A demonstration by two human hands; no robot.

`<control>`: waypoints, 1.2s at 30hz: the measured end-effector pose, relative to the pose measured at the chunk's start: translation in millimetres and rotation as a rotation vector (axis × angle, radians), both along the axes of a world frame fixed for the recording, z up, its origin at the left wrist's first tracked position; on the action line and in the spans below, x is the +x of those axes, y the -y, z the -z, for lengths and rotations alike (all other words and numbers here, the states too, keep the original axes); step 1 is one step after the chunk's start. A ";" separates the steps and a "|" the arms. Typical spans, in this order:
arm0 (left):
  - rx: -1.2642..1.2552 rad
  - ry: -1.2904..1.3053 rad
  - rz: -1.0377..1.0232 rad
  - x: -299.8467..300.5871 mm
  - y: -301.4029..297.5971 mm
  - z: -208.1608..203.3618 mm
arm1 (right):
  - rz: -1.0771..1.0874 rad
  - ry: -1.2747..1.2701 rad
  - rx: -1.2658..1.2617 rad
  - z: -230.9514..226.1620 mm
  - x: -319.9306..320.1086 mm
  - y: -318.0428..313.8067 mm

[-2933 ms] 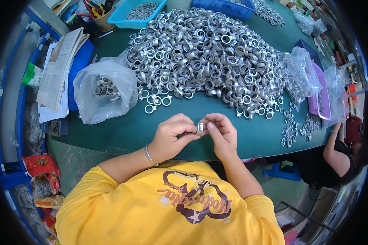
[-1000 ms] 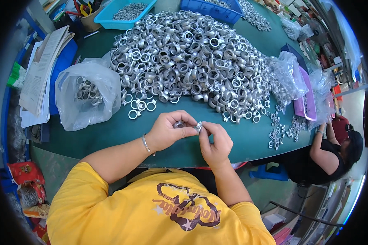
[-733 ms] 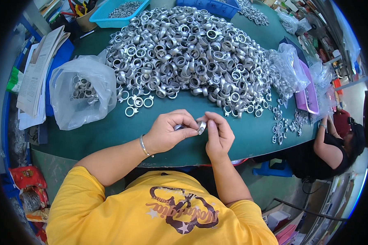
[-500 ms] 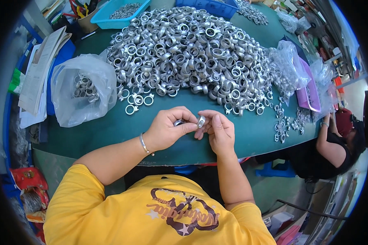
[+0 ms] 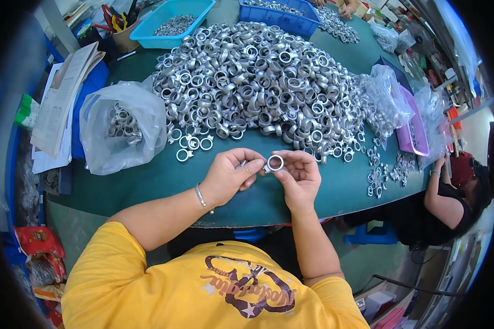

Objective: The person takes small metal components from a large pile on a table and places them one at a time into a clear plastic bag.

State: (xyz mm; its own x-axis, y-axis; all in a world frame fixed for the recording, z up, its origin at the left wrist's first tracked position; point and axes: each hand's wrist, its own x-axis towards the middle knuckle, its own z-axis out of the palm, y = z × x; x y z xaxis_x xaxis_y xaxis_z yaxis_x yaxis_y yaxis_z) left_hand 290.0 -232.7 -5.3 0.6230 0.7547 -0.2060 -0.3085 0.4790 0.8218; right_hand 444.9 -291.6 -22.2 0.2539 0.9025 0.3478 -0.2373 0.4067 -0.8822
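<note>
Above the near part of the table, my right hand (image 5: 301,183) pinches a silver metal ring (image 5: 275,163) with a small lug on its side. The ring's round opening faces up at me. My left hand (image 5: 231,176) is closed, its thumb and forefinger at the lug of that ring. A bit of shiny metal also shows among the left fingers, mostly hidden. Beyond both hands rises a large heap of similar metal rings (image 5: 247,82), and several loose rings (image 5: 192,143) lie at its near left edge.
A clear plastic bag (image 5: 123,129) holding rings stands left of the heap. Turquoise (image 5: 142,41) and blue (image 5: 280,17) trays sit behind. A purple basket (image 5: 417,137) and small metal parts (image 5: 377,175) lie at right. One person (image 5: 450,197) sits at right; another person's hand (image 5: 347,10) shows at the back.
The ring between my hands has turned from nearly edge-on to showing its round opening. My right fingers have shifted around it. The whole view has moved slightly.
</note>
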 end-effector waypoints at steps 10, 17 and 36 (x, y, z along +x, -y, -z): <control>0.082 -0.026 0.042 -2.6 2.7 8.7 | 0.063 0.250 0.116 0.1 0.3 0.0; -0.265 0.056 0.127 -2.4 -5.1 6.2 | 0.384 0.727 0.190 -12.0 0.2 -6.7; 0.068 -0.009 0.046 -5.7 -5.3 3.0 | 0.352 0.966 0.343 -16.1 -6.3 -9.4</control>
State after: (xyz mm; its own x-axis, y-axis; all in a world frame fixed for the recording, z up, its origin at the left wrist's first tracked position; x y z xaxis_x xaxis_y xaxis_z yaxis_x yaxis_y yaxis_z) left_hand 284.3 -227.5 -8.3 0.6559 0.7375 -0.1611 -0.2801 0.4360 0.8553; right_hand 438.6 -282.2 -6.1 -0.0372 0.6490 0.7599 0.6754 0.5768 -0.4595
